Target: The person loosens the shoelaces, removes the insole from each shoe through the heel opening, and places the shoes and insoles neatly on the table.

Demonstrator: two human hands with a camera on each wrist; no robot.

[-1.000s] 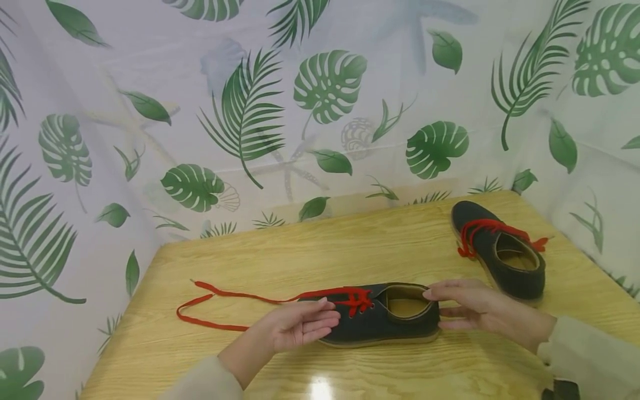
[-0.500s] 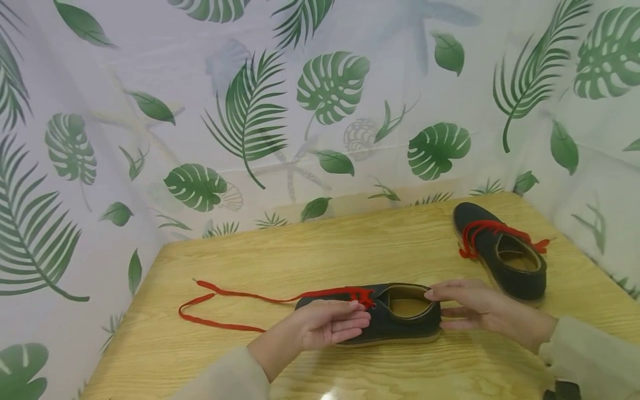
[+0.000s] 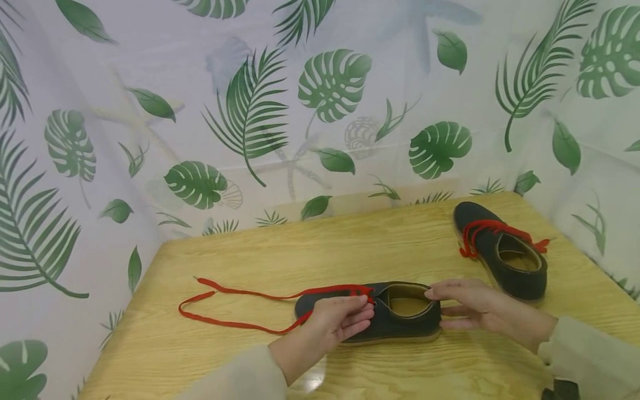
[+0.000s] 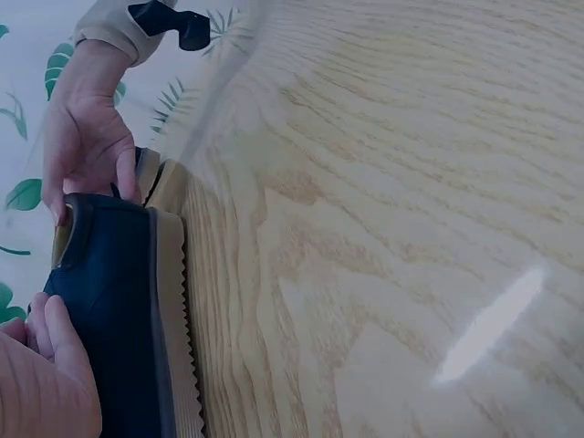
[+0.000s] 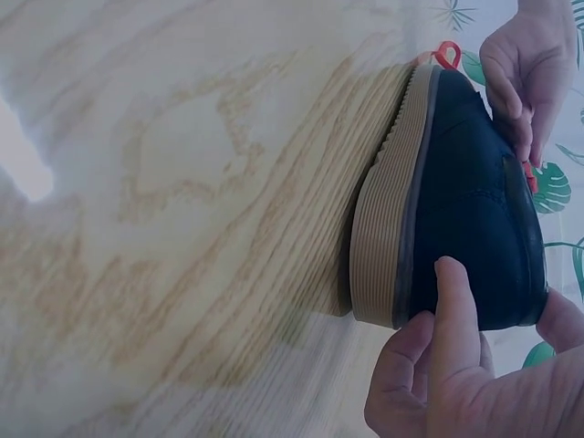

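A dark navy shoe (image 3: pixel 400 328) with a tan sole lies sideways across the table, toe to the left. My right hand (image 3: pixel 482 308) grips its heel, thumb at the collar and fingers round the back. In the right wrist view those fingers (image 5: pixel 456 315) press the shoe's heel. My left hand (image 3: pixel 332 322) lies over the front of the shoe, fingertips right at the lacing; I cannot tell whether they pinch it. The red shoelace (image 3: pixel 240 324) trails left from the eyelets as two loose ends. The left wrist view shows the left fingers (image 4: pixel 59 333) against the shoe's upper.
A matching shoe (image 3: pixel 520 278) with red laces stands at the right rear, close behind the right hand. The wooden table (image 3: pixel 280 250) meets a leaf-printed cloth (image 3: pixel 380 72) at the back and sides. Light glares off the tabletop near the front.
My left hand has moved right along the shoe to the lacing, its fingers now more bent. More of the toe and the nearer lace end shows. The right hand stays at the heel.
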